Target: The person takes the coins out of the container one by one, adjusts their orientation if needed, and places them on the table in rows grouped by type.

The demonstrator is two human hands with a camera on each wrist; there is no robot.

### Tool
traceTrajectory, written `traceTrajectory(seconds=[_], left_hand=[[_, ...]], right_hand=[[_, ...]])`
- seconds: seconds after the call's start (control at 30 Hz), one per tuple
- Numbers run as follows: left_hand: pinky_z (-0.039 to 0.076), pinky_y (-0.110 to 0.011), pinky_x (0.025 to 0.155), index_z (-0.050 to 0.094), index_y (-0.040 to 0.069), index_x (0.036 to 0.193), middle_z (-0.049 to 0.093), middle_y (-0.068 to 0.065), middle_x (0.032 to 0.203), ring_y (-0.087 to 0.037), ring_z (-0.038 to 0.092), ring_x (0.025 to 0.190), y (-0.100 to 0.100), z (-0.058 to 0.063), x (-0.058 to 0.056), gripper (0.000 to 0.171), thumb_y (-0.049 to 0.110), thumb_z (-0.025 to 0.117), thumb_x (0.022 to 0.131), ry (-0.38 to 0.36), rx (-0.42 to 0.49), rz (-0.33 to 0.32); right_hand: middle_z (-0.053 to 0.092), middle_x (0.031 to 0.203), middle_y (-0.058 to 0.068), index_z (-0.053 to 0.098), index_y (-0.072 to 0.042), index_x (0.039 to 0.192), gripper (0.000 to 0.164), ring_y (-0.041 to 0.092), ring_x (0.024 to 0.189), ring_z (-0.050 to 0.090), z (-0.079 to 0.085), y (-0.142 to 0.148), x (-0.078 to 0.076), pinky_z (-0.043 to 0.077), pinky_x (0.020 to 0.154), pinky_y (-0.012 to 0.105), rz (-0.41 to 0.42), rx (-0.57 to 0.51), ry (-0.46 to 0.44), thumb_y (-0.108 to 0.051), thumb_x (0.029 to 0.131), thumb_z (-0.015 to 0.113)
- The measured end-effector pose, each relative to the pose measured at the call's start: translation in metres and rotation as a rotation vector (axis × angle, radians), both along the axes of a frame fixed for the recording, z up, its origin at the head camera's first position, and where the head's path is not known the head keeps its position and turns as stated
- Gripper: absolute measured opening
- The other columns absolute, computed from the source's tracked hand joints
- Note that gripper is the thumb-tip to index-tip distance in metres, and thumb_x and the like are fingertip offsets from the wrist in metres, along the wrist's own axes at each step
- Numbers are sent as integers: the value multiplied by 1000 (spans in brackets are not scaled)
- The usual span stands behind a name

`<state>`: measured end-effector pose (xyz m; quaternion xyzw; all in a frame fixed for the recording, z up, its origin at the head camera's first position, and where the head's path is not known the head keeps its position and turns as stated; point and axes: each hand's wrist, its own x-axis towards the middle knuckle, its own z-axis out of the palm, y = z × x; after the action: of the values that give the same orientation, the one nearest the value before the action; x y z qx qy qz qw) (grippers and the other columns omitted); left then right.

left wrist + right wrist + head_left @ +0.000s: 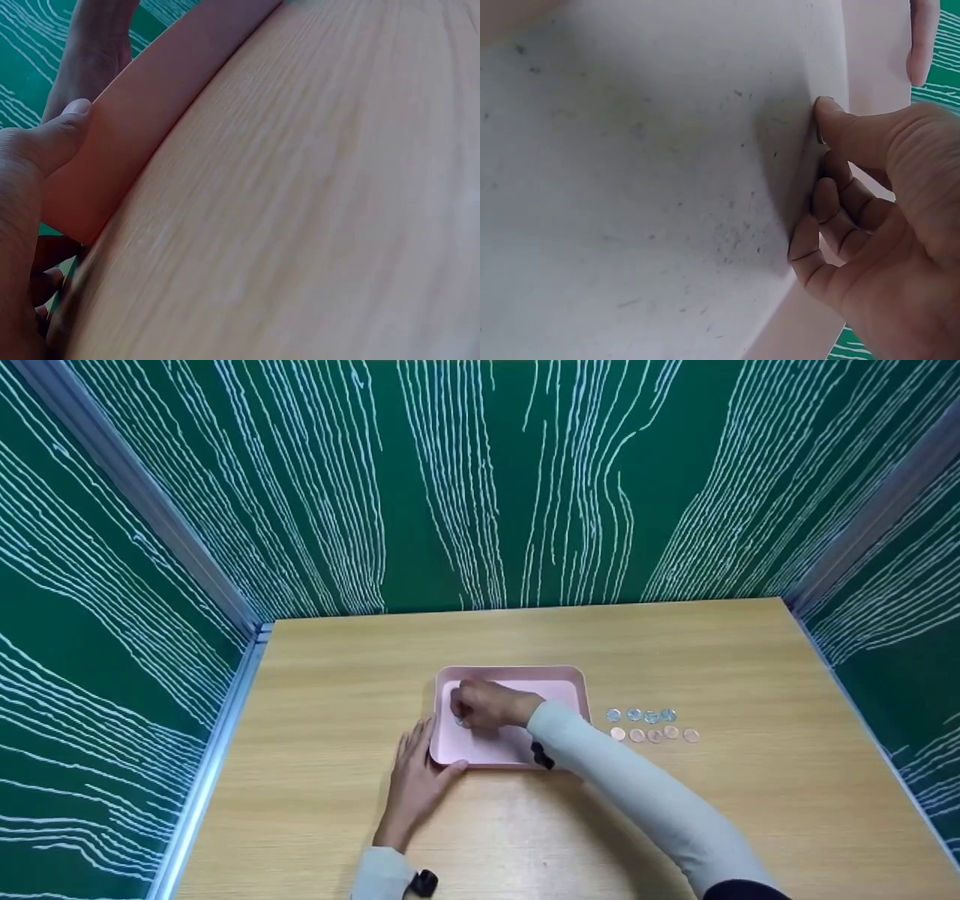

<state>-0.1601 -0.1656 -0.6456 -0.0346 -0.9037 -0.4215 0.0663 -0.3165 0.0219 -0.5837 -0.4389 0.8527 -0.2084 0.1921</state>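
Note:
A shallow pink tray (525, 759) lies on the table. My right hand (486, 705) reaches into its left part, fingertips down by the tray floor. Thumb and fingers pinch a small silvery coin (459, 721); in the right wrist view only a thin shiny edge shows by the thumb, the rest hidden. My left hand (417, 780) rests against the tray's near left corner, fingers straight along the left side and thumb (66, 135) against the front wall. To the right of the tray lie a row of silver coins (634, 715) and, nearer, a row of copper coins (655, 736).
The wooden table (315, 697) is bounded by green panels (510, 495) with white wavy lines at the back and both sides. Metal posts (150, 495) stand at the corners. My right forearm (637, 791) crosses over the tray's right front corner.

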Motion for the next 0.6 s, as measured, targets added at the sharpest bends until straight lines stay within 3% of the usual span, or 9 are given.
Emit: traceTrajectory(seconds=[0.3, 0.6], left_hand=[[17, -60, 137, 40, 10, 171, 41, -30, 171, -48, 32, 162, 0, -1, 0, 103, 57, 85, 92, 20, 13, -4], [18, -61, 137, 41, 11, 171, 41, -30, 170, -50, 32, 161, -1, -1, -1, 102, 58, 85, 91, 24, 5, -8]], right_hand=[[77, 101, 12, 79, 1, 111, 19, 21, 91, 70, -1, 4, -3, 65, 89, 37, 6, -102, 7, 3, 93, 84], [75, 100, 10, 81, -1, 110, 15, 18, 89, 67, -2, 4, -4, 64, 87, 36, 0, -83, 4, 2, 95, 84]])
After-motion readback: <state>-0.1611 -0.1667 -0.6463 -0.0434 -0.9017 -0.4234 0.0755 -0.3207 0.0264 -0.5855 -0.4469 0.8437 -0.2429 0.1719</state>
